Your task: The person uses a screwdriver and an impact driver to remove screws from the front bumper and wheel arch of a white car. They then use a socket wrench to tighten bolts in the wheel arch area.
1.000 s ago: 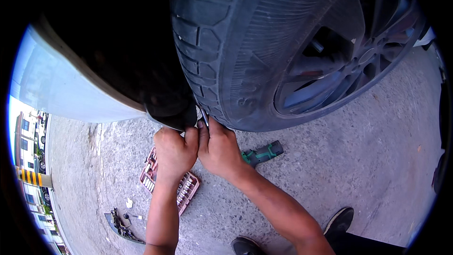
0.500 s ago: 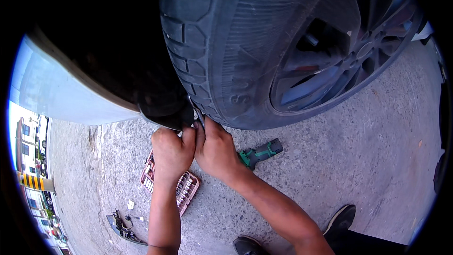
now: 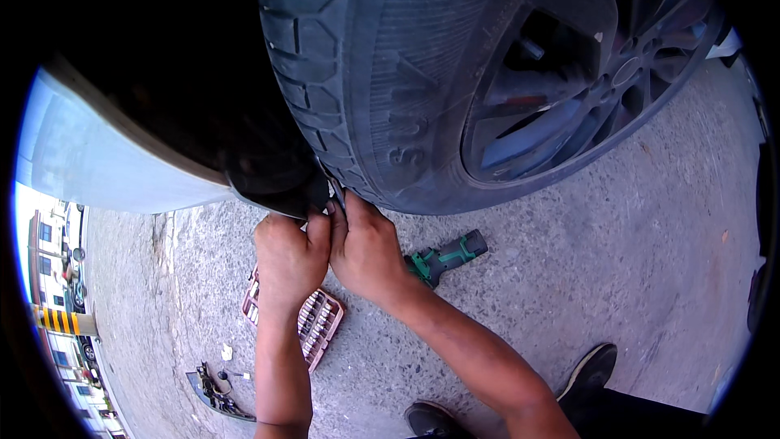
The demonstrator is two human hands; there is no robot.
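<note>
The tyre (image 3: 390, 73) fills the upper view, its wheel (image 3: 585, 81) to the right and the pale fender (image 3: 97, 171) to the left, all above rough concrete ground (image 3: 617, 276). Both hands meet at the lower edge of the black liner (image 3: 276, 179), just beside the tread. The left hand (image 3: 286, 256) has its fingers curled tight on the liner edge; the right hand (image 3: 366, 248) pinches a small metal piece (image 3: 335, 189) there, though what it is I cannot tell. In that narrow gap the piece could slip and drop, or fingers could get nipped between liner and tread. Below the hands lie a bit case (image 3: 313, 319) and a green driver (image 3: 445, 258), easy to kick; 2 shoes (image 3: 587, 370) stand near.
</note>
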